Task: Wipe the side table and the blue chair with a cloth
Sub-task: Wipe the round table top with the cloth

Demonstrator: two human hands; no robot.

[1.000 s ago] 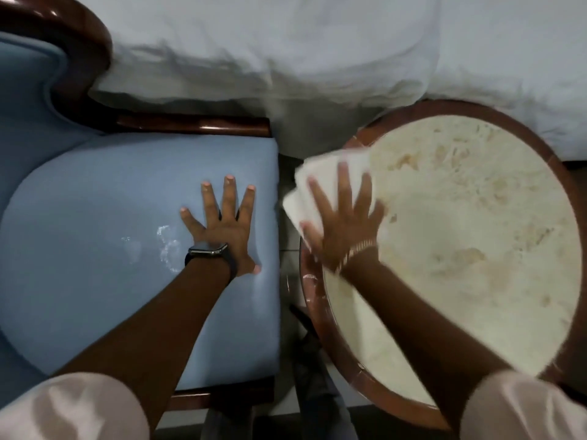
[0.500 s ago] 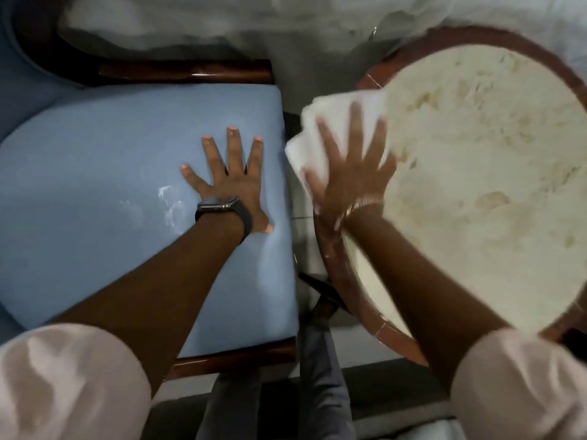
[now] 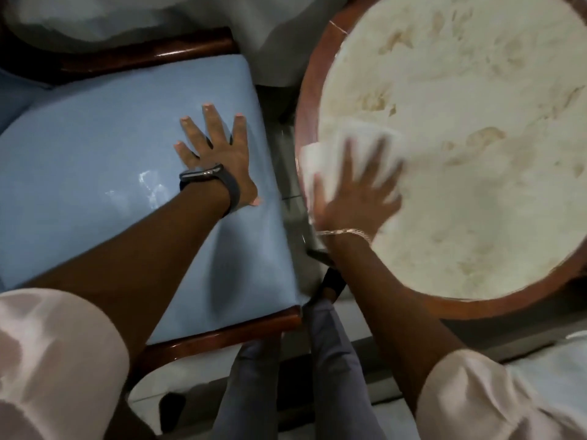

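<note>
The right hand (image 3: pixel 355 188) is pressing flat, its fingers spread wide, on a folded white cloth (image 3: pixel 320 160) at the left edge of the round side table with a mottled cream stone top and a reddish-brown wooden rim (image 3: pixel 309 100). Nothing is being pinched: the open palm is pinning the cloth to the stone, and the blur over the fingers suggests a wiping stroke in progress. Part of the cloth is lapping over the wooden rim, probably so the stroke is catching the border as well as the top.

The left hand (image 3: pixel 219 150), wearing a dark watch at the wrist, is lying open and empty, palm down, on the pale blue upholstered seat of the blue chair with a glossy dark wooden frame (image 3: pixel 95 185). It appears to be bracing the person's lean toward the table rather than cleaning.

The chair is standing just beside the table, a narrow strip of floor showing between them. The seat is showing a faint whitish smear near the watch, so it likely is waiting for its turn. Behind both, rumpled white bedding (image 3: pixel 270 33) is hanging down. The light is dim.
</note>
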